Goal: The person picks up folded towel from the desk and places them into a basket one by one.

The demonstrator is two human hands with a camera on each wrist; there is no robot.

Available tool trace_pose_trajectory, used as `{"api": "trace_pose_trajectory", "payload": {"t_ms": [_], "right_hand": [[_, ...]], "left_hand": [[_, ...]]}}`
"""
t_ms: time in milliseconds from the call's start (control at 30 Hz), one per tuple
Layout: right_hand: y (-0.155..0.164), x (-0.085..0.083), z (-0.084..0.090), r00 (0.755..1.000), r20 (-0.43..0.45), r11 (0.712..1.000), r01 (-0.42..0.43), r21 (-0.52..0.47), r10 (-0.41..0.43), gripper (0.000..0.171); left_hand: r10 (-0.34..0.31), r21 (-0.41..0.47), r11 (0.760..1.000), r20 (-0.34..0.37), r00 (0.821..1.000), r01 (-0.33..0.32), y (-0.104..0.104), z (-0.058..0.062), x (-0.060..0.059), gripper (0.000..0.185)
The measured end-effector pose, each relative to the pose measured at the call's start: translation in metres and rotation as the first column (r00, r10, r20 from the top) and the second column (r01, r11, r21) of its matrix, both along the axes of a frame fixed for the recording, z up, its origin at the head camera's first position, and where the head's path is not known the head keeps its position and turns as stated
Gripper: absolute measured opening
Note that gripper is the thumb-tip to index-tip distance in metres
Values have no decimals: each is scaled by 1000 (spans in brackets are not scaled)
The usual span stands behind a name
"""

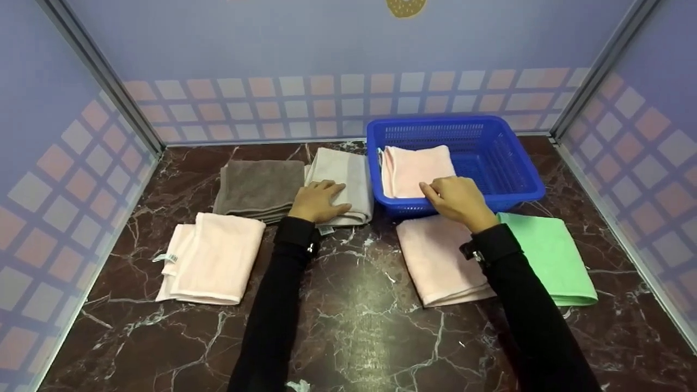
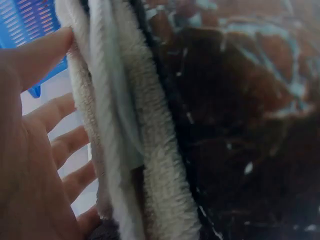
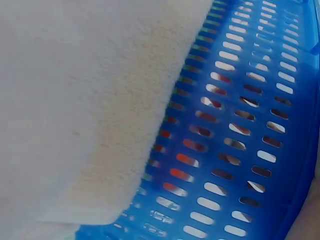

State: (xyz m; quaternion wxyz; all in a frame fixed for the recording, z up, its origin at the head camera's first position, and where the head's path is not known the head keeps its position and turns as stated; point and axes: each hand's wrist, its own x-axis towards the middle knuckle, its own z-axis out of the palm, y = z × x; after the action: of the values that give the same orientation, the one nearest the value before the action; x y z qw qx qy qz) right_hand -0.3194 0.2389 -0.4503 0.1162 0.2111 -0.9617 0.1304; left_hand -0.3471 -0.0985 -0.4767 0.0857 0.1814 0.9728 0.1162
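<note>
In the head view my left hand (image 1: 317,201) rests on a folded light grey towel (image 1: 348,169), fingers spread. The left wrist view shows its thumb (image 2: 47,52) touching the stacked folds of the grey towel (image 2: 135,120). My right hand (image 1: 460,201) is at the front rim of a blue plastic basket (image 1: 523,163), its fingers curled over the rim; their tips are hidden. Inside the basket, at its left end, stands a folded peach towel (image 1: 416,169). The right wrist view shows a pale towel (image 3: 100,100) beside the slotted basket wall (image 3: 230,145).
Folded brown towels (image 1: 261,182) lie left of the grey one. A pale pink towel (image 1: 220,258) with a label is at front left. Below my right forearm lie another peach towel (image 1: 435,261) and a green towel (image 1: 555,258). Walls enclose the dark marbled table (image 1: 359,337).
</note>
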Motion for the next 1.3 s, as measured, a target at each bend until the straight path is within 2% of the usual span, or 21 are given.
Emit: {"api": "trace_pose_trajectory", "payload": {"t_ms": [133,333,567,767,1000,1200,1300], "right_hand": [[-1,-1,2,1000,18,1000,6,25,-7,55],[-1,-3,1,1000,27,1000,3,26,-4,55],[-2,-5,-1,999,37,1000,7,11,-8,58],[-1,-5,-2,999,31,1000,7,11,-7,60],[1,-3,-5,999,41,1000,-2,16,1,60],[1,-2,0,1000,18,1000,5,0,-5,61],[1,-3,1,1000,16,1000,2,3,-2,60]], "left_hand": [[12,-12,1000,-11,1000,-12,1,1,2,69],[-8,-60,998,-7,1000,7,2,3,7,67],[-35,-134,991,-34,999,30,7,6,28,69],[-65,-183,982,-64,996,52,11,6,58,69],[-111,-191,977,-59,992,98,14,-1,105,71],[-172,-182,971,-70,983,156,11,5,139,73],[-214,-179,963,-50,976,202,8,7,153,73]]}}
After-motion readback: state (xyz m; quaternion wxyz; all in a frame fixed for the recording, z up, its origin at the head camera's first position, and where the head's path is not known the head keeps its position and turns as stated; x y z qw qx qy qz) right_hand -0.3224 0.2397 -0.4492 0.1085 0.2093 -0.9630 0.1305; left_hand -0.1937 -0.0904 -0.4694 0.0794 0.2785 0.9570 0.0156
